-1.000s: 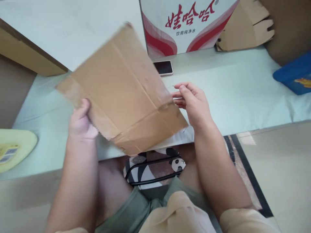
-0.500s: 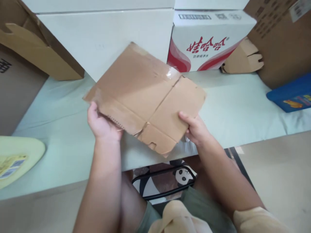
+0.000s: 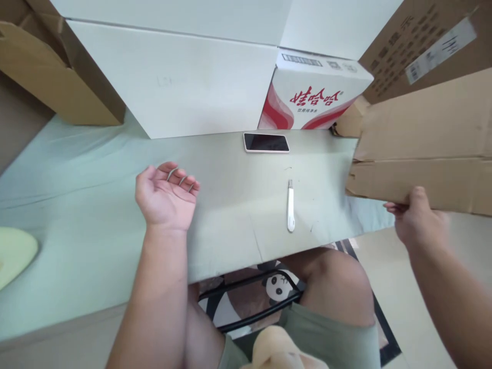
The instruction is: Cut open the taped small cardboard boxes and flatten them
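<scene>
My right hand (image 3: 417, 218) grips the lower edge of a flattened brown cardboard sheet (image 3: 423, 148) and holds it out at the right, past the table's right end. My left hand (image 3: 167, 197) hovers palm up over the pale green table (image 3: 96, 205), fingers loosely curled with nothing in them. A white utility knife (image 3: 290, 207) lies on the table between my hands, pointing away from me. A phone (image 3: 266, 142) lies face up farther back.
A large white box (image 3: 180, 77) and a red-and-white printed carton (image 3: 311, 97) stand at the back. Brown cardboard boxes (image 3: 49, 77) sit at the back left and back right (image 3: 418, 46). A pale yellow object (image 3: 13, 251) lies at the left edge.
My left hand let go of the cardboard sheet and opened. My right hand carried the sheet away to the right, uncovering the knife and phone.
</scene>
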`<state>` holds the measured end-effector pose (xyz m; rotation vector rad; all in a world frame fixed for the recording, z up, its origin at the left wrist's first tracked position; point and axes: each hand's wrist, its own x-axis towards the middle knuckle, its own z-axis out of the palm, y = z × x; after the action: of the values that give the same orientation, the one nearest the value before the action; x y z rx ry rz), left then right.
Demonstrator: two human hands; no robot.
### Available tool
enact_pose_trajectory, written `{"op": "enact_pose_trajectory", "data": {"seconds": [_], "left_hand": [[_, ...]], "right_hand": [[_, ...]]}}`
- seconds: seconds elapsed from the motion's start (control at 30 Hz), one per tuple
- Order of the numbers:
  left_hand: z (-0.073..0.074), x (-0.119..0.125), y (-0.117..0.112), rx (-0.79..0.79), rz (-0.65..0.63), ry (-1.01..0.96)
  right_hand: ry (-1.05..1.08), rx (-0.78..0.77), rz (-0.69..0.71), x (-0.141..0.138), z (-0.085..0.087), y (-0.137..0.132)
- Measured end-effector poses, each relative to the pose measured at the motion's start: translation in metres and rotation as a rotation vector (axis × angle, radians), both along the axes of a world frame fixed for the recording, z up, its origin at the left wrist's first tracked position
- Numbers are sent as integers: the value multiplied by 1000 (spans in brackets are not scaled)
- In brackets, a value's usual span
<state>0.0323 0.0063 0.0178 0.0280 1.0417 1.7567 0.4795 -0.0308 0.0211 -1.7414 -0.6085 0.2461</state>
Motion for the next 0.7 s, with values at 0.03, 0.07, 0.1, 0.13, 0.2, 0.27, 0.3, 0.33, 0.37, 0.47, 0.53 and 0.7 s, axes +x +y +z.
{"op": "enact_pose_trajectory", "data": {"seconds": [0.03,0.07,0.1,0.13,0.2,0.27,0.3,0.33,0.37,0.47,0.53,0.7], "left_hand": [[0,1,1,-8,-1,-1],[-1,2,2,-16,4,-4],[-1,3,3,-23,7,-9],[-1,3,3,-29,12,-13],[-1,5,5,-36,12,-20],[-1,6,7,-41,4,-23],[-1,7,8,-41,-2,-22],[-1,8,9,-40,-8,-21],[-2,8,10,-37,-13,-18],[-7,8,14,-31,-31,-11],[-12,8,16,-16,-54,-8],[-24,4,15,45,-137,31]], "right_hand": [[-17,-11,-37,6,2,9],[-24,-9,-70,11,4,21],[-33,-8,-89,16,7,37],[-34,-13,-86,19,10,55],[-26,-2,-88,24,18,99],[58,-43,-105,27,25,145],[86,-59,-90,27,26,165],[114,-84,-66,27,26,183],[139,-116,-54,26,24,196],[178,-227,-5,19,11,214],[184,-296,49,13,-2,213],[114,-385,207,1,-31,205]]}}
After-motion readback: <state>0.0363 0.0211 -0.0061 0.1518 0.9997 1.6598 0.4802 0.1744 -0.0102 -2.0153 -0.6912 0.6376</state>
